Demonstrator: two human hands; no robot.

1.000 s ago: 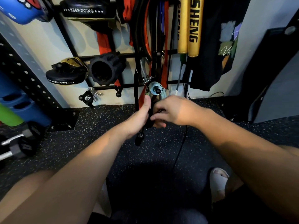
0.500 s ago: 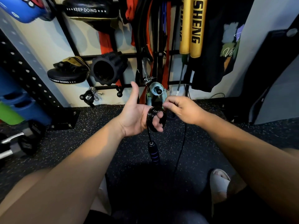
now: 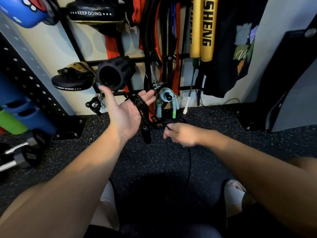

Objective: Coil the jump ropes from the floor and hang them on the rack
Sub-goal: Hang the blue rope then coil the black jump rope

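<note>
The left hand [image 3: 126,115] is held palm up with fingers spread flat, serving as a spool: several turns of the black rope [image 3: 137,101] lie looped around the fingers near their base, and one handle [image 3: 146,133] hangs from the coil just below the palm. Nothing is clenched there; the turns stay on because the fingers pass through them. The right hand [image 3: 182,134] sits lower and beside it, fingertips pinched on the free rope, which runs from the pinch down to the floor [image 3: 171,162]. That low grip likely keeps the strand taut and feeds the next wrap. A good length is unwound yet, so coiling looks partway. The rack [image 3: 120,60] stands just behind, where a pale blue rope [image 3: 167,100] already hangs on a peg
</note>
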